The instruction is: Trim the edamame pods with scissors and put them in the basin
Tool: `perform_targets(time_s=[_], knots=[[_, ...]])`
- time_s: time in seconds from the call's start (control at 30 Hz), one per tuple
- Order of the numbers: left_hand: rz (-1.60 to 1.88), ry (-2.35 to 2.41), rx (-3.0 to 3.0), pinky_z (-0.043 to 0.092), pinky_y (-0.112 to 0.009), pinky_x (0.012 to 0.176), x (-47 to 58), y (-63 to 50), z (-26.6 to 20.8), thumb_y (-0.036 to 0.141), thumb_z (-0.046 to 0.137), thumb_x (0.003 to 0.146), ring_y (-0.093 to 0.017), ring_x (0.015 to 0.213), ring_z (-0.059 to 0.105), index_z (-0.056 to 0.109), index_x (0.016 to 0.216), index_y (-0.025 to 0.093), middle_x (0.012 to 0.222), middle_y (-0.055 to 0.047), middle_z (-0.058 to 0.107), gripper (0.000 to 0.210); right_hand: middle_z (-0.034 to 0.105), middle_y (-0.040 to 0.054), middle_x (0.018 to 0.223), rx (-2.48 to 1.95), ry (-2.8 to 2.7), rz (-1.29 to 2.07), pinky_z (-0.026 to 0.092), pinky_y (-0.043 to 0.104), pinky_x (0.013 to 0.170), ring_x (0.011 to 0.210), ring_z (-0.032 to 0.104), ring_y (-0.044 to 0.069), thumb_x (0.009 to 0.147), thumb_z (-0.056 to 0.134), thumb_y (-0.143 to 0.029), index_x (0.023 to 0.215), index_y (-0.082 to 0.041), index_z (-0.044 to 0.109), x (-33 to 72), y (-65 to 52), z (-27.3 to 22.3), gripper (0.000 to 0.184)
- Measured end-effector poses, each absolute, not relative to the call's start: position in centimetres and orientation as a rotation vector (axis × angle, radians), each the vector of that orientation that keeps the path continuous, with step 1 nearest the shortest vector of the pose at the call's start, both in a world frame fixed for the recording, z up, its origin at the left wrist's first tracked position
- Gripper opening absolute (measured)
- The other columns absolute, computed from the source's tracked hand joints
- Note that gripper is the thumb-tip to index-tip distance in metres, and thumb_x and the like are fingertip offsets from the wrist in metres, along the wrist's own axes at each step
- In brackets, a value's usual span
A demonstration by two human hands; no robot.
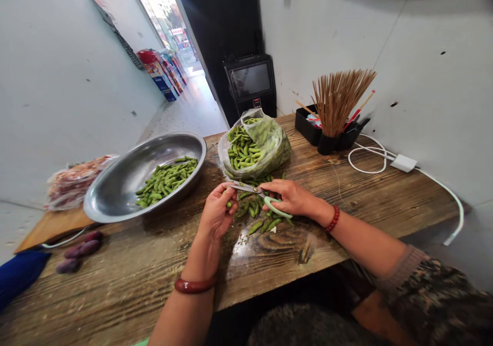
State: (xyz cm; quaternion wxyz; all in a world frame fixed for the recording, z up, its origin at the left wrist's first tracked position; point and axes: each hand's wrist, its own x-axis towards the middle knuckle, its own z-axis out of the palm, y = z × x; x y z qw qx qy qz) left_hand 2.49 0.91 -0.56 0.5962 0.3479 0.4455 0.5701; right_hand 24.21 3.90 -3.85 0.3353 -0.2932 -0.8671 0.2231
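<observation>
My right hand (289, 196) is closed around the green handles of a pair of scissors (265, 194), their blades pointing left. The blade tips reach the fingertips of my left hand (219, 208), which pinches a green soybean pod (229, 203) mostly hidden by the fingers. Loose pods (254, 207) lie on the table under the scissors. Just behind them sits a clear plastic bag (275, 143) full of pods, its mouth open. To the left, a wide steel basin (111, 189) holds a heap of pods (167, 180) on its right side.
On the wooden table (154, 274), purple tubers (82, 248) lie at left beside a bagged reddish item (75, 181) on a board. At the back right stand skewers (341, 99) in a black holder (327, 144), near a white cable (442, 184). A black screen device (250, 79) stands behind.
</observation>
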Motion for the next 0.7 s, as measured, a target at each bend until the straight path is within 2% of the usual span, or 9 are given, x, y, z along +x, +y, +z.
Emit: perform_targets(time_s=[0.17, 0.27, 0.37, 0.53, 0.7], knots=[[1.365, 1.013, 0.704, 0.028, -0.012, 0.035, 1.8, 1.3, -0.4, 0.027, 0.073, 0.069, -0.002, 0.042, 0.037, 0.053, 0.071, 0.014, 0.062, 0.004, 0.051, 0.024, 0.065, 0.0048, 0.083, -0.774, -2.214, 0.600, 0.046, 0.025, 0.066, 0.069, 0.057, 0.014, 0.078, 0.071, -0.037, 0.118, -0.014, 0.063, 24.2, 4.2, -4.2, 0.046], [1.320, 1.040, 0.598, 0.037, -0.015, 0.039, 1.4, 1.4, -0.2, 0.029, 0.067, 0.073, -0.005, 0.046, 0.045, 0.048, 0.067, 0.016, 0.068, 0.001, 0.056, 0.024, 0.065, 0.0053, 0.086, -0.795, -2.179, 0.619, 0.046, 0.025, 0.067, 0.070, 0.056, 0.013, 0.079, 0.071, -0.037, 0.118, -0.014, 0.063, 24.3, 4.3, -4.2, 0.046], [1.226, 1.072, 0.651, 0.044, -0.019, 0.043, 1.2, 1.3, 0.0, 0.029, 0.067, 0.073, -0.007, 0.048, 0.048, 0.047, 0.066, 0.017, 0.064, 0.002, 0.054, 0.025, 0.065, 0.0049, 0.086, -0.808, -2.178, 0.632, 0.045, 0.024, 0.067, 0.070, 0.056, 0.013, 0.080, 0.069, -0.038, 0.118, -0.015, 0.063, 24.5, 4.4, -4.0, 0.045], [1.005, 1.305, 1.183, 0.039, -0.022, 0.045, 1.4, 0.9, -0.2, 0.033, 0.070, 0.071, -0.009, 0.044, 0.043, 0.063, 0.080, 0.018, 0.053, 0.006, 0.048, 0.019, 0.066, 0.0046, 0.087, -0.808, -2.200, 0.608, 0.045, 0.024, 0.067, 0.071, 0.056, 0.013, 0.081, 0.069, -0.038, 0.120, -0.016, 0.062, 24.6, 4.4, -3.6, 0.045], [0.764, 1.632, 1.888, 0.033, -0.024, 0.053, 1.5, 1.2, -1.2, 0.027, 0.072, 0.065, -0.014, 0.054, 0.048, 0.066, 0.058, 0.018, 0.054, 0.001, 0.057, 0.013, 0.066, 0.0052, 0.088, -0.812, -2.195, 0.565, 0.046, 0.025, 0.068, 0.071, 0.056, 0.014, 0.080, 0.069, -0.036, 0.120, -0.016, 0.061, 24.6, 4.5, -3.8, 0.045]])
